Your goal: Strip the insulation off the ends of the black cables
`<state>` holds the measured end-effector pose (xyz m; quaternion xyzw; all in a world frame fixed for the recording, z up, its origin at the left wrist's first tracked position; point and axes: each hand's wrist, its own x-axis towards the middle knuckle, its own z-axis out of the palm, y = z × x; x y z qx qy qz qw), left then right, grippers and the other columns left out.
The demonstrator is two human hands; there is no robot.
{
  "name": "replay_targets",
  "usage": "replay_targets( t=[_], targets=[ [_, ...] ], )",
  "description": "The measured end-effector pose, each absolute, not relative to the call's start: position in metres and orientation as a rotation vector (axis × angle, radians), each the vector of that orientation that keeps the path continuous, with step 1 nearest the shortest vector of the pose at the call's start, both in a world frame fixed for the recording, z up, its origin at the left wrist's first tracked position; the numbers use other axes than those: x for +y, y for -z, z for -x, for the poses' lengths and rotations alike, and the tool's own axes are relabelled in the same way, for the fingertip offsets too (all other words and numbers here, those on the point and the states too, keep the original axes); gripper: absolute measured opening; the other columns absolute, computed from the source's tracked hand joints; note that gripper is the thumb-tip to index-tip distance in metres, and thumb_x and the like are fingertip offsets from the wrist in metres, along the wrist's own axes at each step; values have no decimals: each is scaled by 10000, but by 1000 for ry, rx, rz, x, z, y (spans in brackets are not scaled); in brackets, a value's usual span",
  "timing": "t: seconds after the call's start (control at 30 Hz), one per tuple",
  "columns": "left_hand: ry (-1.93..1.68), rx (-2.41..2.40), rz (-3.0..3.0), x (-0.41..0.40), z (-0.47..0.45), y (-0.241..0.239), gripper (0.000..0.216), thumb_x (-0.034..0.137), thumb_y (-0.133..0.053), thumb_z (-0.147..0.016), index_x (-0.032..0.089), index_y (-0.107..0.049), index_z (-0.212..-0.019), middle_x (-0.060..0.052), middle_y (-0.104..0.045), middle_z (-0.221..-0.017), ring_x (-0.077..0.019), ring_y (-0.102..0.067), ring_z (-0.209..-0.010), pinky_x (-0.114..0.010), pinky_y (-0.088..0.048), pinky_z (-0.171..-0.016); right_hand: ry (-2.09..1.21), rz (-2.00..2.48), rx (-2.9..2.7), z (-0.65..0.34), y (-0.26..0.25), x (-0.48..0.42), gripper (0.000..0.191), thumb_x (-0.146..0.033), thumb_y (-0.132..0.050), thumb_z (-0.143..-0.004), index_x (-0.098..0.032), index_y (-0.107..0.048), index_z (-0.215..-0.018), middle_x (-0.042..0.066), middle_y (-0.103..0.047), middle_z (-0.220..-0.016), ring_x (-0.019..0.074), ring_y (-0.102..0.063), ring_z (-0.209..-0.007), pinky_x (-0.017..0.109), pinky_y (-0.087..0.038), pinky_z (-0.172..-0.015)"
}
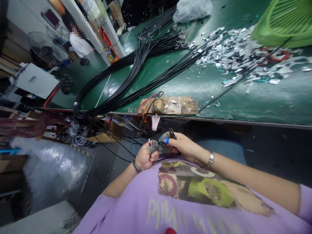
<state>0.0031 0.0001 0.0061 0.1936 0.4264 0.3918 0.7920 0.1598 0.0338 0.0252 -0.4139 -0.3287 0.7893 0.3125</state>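
Note:
Close in front of my purple shirt, both hands meet below the bench's front edge. My left hand (146,155) is closed, a grey cover on its thumb, pinching a black cable (124,159) near its end. Beside it my right hand (186,146), with blue tape on a finger, is closed on dark tweezers (172,132), whose pointed tips stick up. Its fingers almost touch the left fingertips at the cable end. Fine wires there are too small and blurred to make out.
On the green bench (151,76) lie a long bundle of black cables (126,87), foil scraps (231,55), a green basket (285,24) and a clear plastic bag (192,9). A wooden block (180,105) sits at the front edge. A person (79,44) is behind, left.

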Motion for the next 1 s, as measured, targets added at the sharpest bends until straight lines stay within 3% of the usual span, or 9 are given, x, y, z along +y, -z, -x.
replay_targets(
  t=[0.33, 0.53, 0.73, 0.83, 1.0],
  targets=[
    [-786, 984, -529, 0, -7, -8, 460, 464, -747, -614, 186, -384, -668, 116, -341, -338, -14, -198, -260, -186, -38, -340, -2076, 1039, -839, -164, -25, 38, 360, -319, -774, -481, -176, -491, -649, -114, -356, -437, 18, -238, -387, 189, -173, -380],
    [-724, 1031, -587, -1, -8, -11, 475, 482, -763, -572, 181, -404, -651, 118, -322, -324, -11, -181, -257, -192, -42, -329, -2176, 1012, -974, -166, -24, 38, 217, -258, -648, -520, -179, -485, -639, -78, -397, -511, 41, -284, -432, 199, -201, -403],
    [-681, 1054, -533, -1, 3, -8, 429, 392, -766, -582, 185, -397, -651, 124, -319, -329, -11, -166, -256, -175, -33, -321, -1656, 1039, -1703, -192, -36, 53, 151, -126, -485, -502, -184, -523, -636, -52, -449, -581, 92, -372, -556, 226, -313, -516],
    [-748, 1053, -400, 0, 16, -8, 416, 294, -764, -578, 194, -364, -638, 133, -282, -328, -18, -157, -256, -165, -31, -329, -1489, 1124, -1577, -210, -44, 60, 146, -160, -510, -555, -188, -537, -696, -58, -400, -564, 90, -347, -529, 230, -297, -500],
    [-860, 949, -289, 2, 22, -12, 323, 227, -689, -680, 185, -372, -630, 118, -279, -342, -32, -186, -262, -162, -79, -344, -1801, 1110, -1509, -205, -42, 52, 211, -349, -649, -605, -178, -555, -685, -25, -503, -597, 106, -419, -555, 251, -357, -532]
  ],
)
